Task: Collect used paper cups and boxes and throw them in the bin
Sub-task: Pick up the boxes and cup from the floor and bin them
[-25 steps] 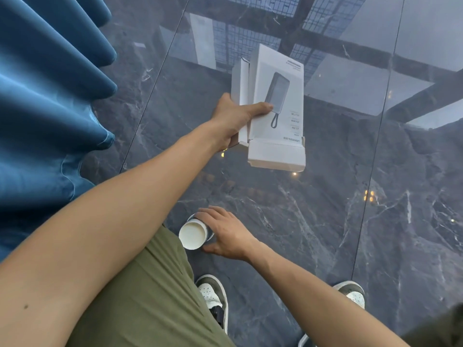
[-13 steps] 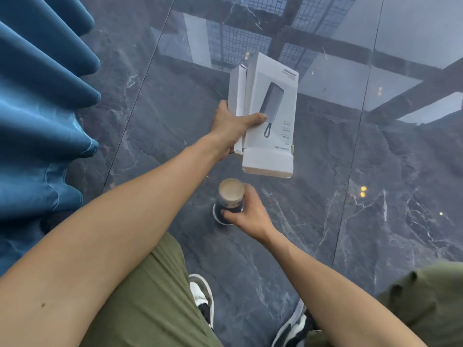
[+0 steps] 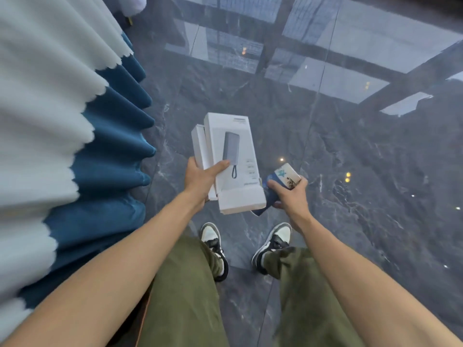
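Both forearms are bare, with no sleeve, watch or band showing down to the left hand (image 3: 200, 180) and the right hand (image 3: 292, 196). The legs wear loose olive-green trousers (image 3: 185, 296) that crease and bunch at the hems. At about 6 o'clock in the view sit two low sneakers (image 3: 213, 244) with white toe panels, black sides, black laces and pale soles.
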{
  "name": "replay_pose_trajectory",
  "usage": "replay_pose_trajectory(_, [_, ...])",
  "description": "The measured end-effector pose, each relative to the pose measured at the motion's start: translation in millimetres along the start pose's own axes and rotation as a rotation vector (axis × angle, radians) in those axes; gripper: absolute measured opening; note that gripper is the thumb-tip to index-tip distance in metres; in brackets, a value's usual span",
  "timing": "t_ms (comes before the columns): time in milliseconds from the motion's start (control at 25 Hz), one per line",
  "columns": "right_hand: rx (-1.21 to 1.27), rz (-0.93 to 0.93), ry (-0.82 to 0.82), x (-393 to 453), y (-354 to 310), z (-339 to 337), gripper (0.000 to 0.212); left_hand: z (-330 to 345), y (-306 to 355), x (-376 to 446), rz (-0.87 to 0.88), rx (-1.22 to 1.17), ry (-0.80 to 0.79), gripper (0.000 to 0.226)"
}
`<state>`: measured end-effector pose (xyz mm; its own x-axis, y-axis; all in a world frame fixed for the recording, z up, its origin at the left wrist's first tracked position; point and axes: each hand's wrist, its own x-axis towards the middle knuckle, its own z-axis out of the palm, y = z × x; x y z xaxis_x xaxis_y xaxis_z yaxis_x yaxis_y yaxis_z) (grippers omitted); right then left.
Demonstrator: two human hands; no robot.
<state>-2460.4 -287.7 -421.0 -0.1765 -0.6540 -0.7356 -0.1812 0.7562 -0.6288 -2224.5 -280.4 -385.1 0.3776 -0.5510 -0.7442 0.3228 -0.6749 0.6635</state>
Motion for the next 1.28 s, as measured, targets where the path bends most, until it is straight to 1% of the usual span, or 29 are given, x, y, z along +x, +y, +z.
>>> replay_pose_trajectory(160, [0.031, 0.014, 0.047, -114.5, -63.0, -10.6, 0.063, -59.9, 43.0, -100.9, -0.052, 0.017, -0.027, 0.067])
replay_pose_trajectory(280, [0.006, -0.008, 0.036, -181.4, -77.3, -1.2, 0.064, -109.6, 57.5, -151.7, -0.041, 0.039, -0.033, 0.067])
replay_pose_trajectory(400, [-0.016, -0.023, 0.002, -229.3, -69.4, 14.8, 0.056, -154.0, 48.9, -190.3, -0.013, 0.089, -0.021, 0.068])
replay_pose_trajectory(440, [-0.039, -0.02, -0.006, -245.1, -61.1, 20.7, 0.056, -170.5, 38.6, -203.4, -0.007, 0.104, -0.016, 0.069])
replay_pose_trajectory(520, [-0.121, -0.008, 0.0, -273.7, -38.0, 31.0, 0.063, -202.5, 13.7, -232.4, 0.011, 0.15, -0.006, 0.069])
replay_pose_trajectory(600, [-0.124, 0.012, -0.029, -291.9, -12.2, 40.7, 0.065, -232.2, -16.7, -259.0, 0.012, 0.194, 0.004, 0.069])
replay_pose_trajectory(680, [-0.088, 0.02, -0.087, -319.0, 15.7, 57.4, 0.062, -271.9, -48.9, -292.6, -0.002, 0.2, 0.035, 0.067])
replay_pose_trajectory(800, [-0.037, 0.056, -0.114, -351.0, 47.1, 82.6, 0.057, -318.0, -84.2, -322.3, -0.034, 0.186, 0.07, 0.065])
replay_pose_trajectory(880, [-0.024, 0.1, -0.132, -373.2, 72.3, 101.2, 0.051, -345.6, -103.4, -340.2, -0.073, 0.18, 0.089, 0.065])
replay_pose_trajectory(1000, [-0.044, 0.122, -0.152, -391.5, 101.8, 136.4, 0.042, -390.9, -126.3, -347.4, -0.089, 0.21, 0.135, 0.061])
replay_pose_trajectory(1080, [-0.071, 0.128, -0.159, -392.9, 123.2, 169.7, 0.047, -428.6, -148.4, -342.2, -0.102, 0.26, 0.159, 0.061])
replay_pose_trajectory(1160, [-0.139, 0.121, -0.133, -394.3, 139.1, 202.8, 0.049, -463.7, -173.8, -338.2, -0.12, 0.352, 0.166, 0.065])
replay_pose_trajectory(1280, [-0.215, 0.09, -0.076, -389.2, 158.5, 253.3, 0.053, -504.7, -201.1, -334.7, -0.158, 0.386, 0.108, 0.066])
